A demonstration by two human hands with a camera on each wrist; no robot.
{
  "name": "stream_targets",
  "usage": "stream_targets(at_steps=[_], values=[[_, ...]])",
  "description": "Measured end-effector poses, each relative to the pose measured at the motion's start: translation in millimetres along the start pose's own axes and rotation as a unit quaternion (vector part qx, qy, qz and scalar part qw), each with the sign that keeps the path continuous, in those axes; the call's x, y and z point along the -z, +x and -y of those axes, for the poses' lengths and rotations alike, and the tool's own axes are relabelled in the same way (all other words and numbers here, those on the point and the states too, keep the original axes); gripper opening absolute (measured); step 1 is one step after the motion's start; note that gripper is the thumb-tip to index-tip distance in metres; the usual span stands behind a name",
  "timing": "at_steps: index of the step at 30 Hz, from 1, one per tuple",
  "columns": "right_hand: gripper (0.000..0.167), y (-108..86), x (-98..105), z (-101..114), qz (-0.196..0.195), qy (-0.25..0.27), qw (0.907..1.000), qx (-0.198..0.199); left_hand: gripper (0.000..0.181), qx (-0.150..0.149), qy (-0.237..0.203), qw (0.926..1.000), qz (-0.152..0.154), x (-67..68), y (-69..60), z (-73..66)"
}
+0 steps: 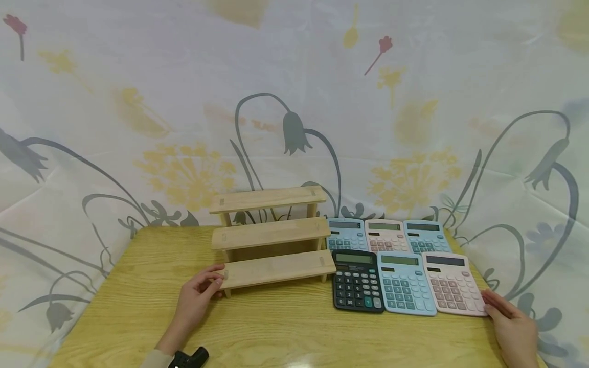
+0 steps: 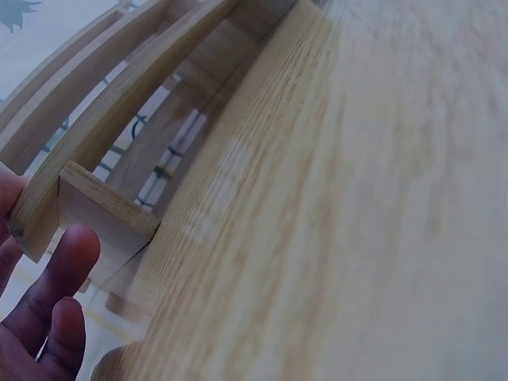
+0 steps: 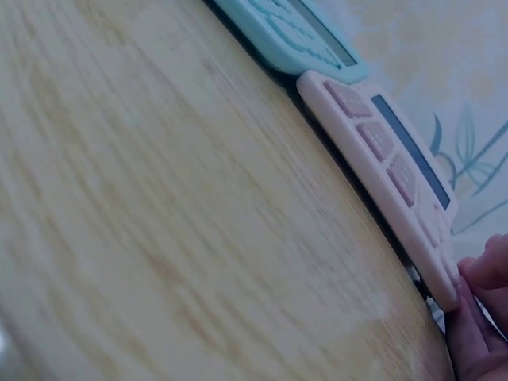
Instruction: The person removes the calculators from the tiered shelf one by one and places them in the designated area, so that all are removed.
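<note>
My left hand (image 1: pixel 197 294) holds the left end of the lowest step of a three-step wooden display stand (image 1: pixel 276 269). In the left wrist view, fingertips (image 2: pixel 77 250) show beside the stand's end leg (image 2: pixel 107 210). Over on the right, my right hand (image 1: pixel 515 327) pinches the near right corner of a pink calculator (image 1: pixel 453 286), which lies face up. Thumb and fingers (image 3: pixel 488 270) meet at that corner in the right wrist view. Left of it lie a light blue calculator (image 1: pixel 405 283) and a black calculator (image 1: pixel 356 281), side by side.
Behind these lies a second row: a blue calculator (image 1: pixel 346 235), a pink calculator (image 1: pixel 386 236) and another blue calculator (image 1: pixel 426 237). The stand's right end is close to the calculators. A flower-patterned cloth (image 1: pixel 294 61) hangs behind the wooden table (image 1: pixel 276 327).
</note>
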State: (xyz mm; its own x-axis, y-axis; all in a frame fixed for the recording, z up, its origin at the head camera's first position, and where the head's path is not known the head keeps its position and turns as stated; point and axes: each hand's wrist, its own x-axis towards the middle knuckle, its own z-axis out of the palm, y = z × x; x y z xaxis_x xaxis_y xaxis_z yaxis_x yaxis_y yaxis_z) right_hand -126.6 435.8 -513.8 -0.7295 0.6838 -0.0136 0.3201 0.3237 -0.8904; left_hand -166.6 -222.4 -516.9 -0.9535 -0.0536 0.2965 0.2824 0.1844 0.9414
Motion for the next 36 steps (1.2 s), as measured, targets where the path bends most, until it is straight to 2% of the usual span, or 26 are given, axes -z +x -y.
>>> stream_targets(at_steps=[9, 16, 19, 22, 27, 30, 32, 34, 36], values=[[0.043, -2.2, -0.5, 8.5, 0.009, -0.051, 0.9986, -0.013, 0.011, -0.004, 0.003, 1.0, 0.004, 1.1, 0.1, -1.3], [0.043, -5.9, -0.3, 16.7, 0.004, -0.053, 0.9984, -0.022, 0.011, 0.013, 0.014, 0.9998, 0.006, 0.8, 1.4, -4.0], [0.043, -8.6, 0.3, 21.5, 0.012, -0.044, 0.9986, -0.026, 0.009, 0.012, 0.034, 0.9993, 0.006, 1.4, 1.7, -7.7], [0.044, -12.0, 0.7, 27.7, 0.021, -0.036, 0.9988, -0.025, 0.007, -0.002, 0.066, 0.9977, 0.012, 3.2, 2.0, -10.9], [0.043, -20.6, -3.6, 39.1, 0.037, -0.052, 0.9979, 0.001, 0.007, -0.029, 0.118, 0.992, 0.031, 8.2, 3.3, -14.1], [0.042, -28.4, -8.8, 44.6, 0.047, -0.049, 0.9976, 0.016, 0.008, -0.042, 0.158, 0.9857, 0.041, 11.1, 4.4, -17.4], [0.041, -34.2, -12.0, 47.8, 0.051, -0.05, 0.997, 0.03, 0.008, -0.055, 0.199, 0.9774, 0.046, 12.9, 4.4, -20.9], [0.04, -40.8, -15.2, 50.8, 0.054, -0.051, 0.9961, 0.047, 0.009, -0.074, 0.245, 0.9655, 0.049, 14.4, 3.6, -25.9], [0.037, -47.3, -18.9, 53.6, 0.055, -0.058, 0.9938, 0.077, 0.01, -0.095, 0.293, 0.9499, 0.05, 15.9, 2.3, -30.6]])
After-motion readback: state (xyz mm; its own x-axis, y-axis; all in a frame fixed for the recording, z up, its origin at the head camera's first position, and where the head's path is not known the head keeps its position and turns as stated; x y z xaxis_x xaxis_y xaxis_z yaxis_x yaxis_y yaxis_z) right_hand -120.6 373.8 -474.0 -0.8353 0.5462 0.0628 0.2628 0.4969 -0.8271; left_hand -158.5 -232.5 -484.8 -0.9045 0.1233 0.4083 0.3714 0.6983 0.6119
